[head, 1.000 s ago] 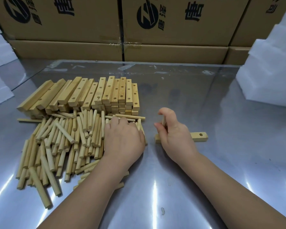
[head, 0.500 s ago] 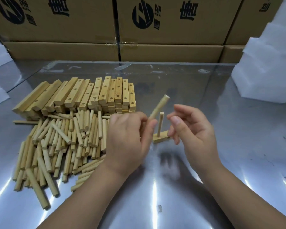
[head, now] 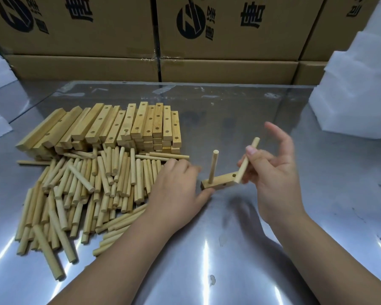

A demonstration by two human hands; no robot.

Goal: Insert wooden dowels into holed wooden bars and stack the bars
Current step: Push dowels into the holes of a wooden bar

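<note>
Dozens of loose dowels point(head: 86, 190) lie before the stacked holed bars point(head: 123, 126) at left. Left hand point(head: 176, 190) rests flat on the pile's edge, thumb against the working bar point(head: 220, 183), which lies on the steel table point(head: 229, 249) with an upright dowel point(head: 213, 167) in its near hole. Right hand point(head: 275, 172) pinches a second dowel point(head: 248, 160), tilted, tip at the far hole. Judged next: right it, press home.

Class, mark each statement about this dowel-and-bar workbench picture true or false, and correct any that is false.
1. An upright dowel stands in the bar. True.
2. The right hand holds a tilted dowel. True.
3. The left hand grips the upright dowel. False: it lies palm-down at the edge of the loose dowels.
4. The stacked bars lie right of the loose dowels. False: they lie behind them.
</note>
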